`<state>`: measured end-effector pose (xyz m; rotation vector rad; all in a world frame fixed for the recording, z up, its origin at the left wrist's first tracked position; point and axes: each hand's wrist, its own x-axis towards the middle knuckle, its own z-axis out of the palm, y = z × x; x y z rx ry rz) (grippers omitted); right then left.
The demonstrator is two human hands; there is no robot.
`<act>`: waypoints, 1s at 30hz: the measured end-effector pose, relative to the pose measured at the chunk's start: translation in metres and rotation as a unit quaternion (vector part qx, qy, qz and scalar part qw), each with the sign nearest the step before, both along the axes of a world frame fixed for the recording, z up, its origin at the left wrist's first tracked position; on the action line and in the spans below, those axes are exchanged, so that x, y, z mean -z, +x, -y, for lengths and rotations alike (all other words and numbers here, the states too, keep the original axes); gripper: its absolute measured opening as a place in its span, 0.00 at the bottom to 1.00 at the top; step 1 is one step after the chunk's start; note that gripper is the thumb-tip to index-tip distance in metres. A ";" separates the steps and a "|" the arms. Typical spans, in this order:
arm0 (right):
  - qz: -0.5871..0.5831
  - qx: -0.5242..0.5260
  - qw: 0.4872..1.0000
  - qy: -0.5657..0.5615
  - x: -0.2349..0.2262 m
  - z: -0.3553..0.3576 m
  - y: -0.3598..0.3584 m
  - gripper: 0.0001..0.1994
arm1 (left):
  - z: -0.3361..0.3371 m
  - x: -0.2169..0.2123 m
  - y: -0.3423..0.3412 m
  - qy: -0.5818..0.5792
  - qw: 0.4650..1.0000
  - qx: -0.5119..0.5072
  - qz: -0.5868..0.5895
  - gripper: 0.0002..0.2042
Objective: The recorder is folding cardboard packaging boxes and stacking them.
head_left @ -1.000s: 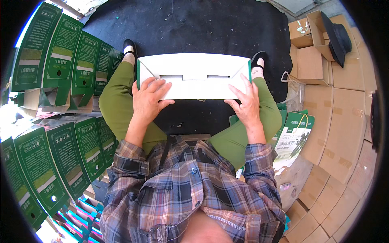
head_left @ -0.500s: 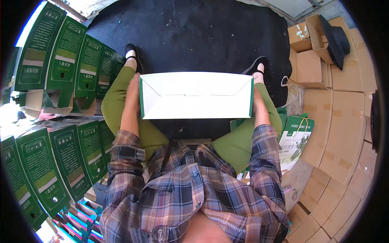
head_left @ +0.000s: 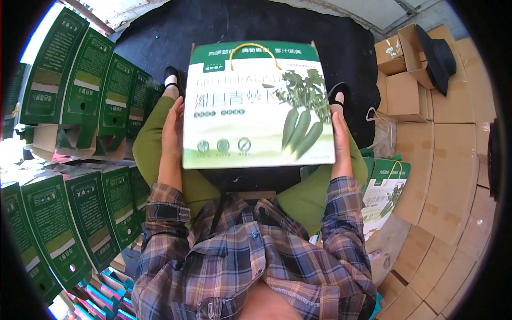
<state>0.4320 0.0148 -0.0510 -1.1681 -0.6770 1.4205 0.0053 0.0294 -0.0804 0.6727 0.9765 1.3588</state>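
Radish gift box: so we've got this green-and-white radish gift box (head_left: 234,125) up in front of us, between our knees, front panel facing us and the top edge pointing away. Whether it touches the floor underneath, we can't tell.
Front print: three long green radishes with leafy tops on the right, three little round icons lower left, green band across the top.
Rope handle: the yellow rope handle (head_left: 255,44) arches over that green band.
Left hand: our left hand (head_left: 172,130) is pressed along the box's left side, fingers holding that edge, the tips partly tucked out of sight.
Right hand: our right hand (head_left: 340,136) does the same on the right side, so the box is basically sandwiched between the two.
Outfit: plaid shirt (head_left: 253,256) and green trousers (head_left: 152,136), knees apart.
Floor: black sheet (head_left: 298,26) spread out beyond the box.
Left side: two rows of dark green cartons, an upper row (head_left: 85,80) and a lower row (head_left: 85,218).
Right side: a matching printed box (head_left: 380,200) leans by our right knee, next to stacked brown cardboard boxes (head_left: 453,176).
Hat: a black brimmed hat (head_left: 437,61) hangs off an open brown box up there.
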 end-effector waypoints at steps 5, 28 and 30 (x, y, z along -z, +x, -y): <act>-0.033 0.020 0.998 0.043 0.032 0.001 0.008 0.08 | 0.000 0.008 0.018 -0.058 0.998 -0.019 0.030 0.27; 0.185 -0.039 0.974 -0.121 0.058 0.029 0.014 0.19 | 0.016 0.023 0.007 -0.210 0.971 -0.054 -0.097 0.11; 0.218 -0.058 0.962 -0.154 0.056 0.034 0.012 0.18 | 0.019 0.022 0.005 -0.258 0.955 -0.061 -0.133 0.12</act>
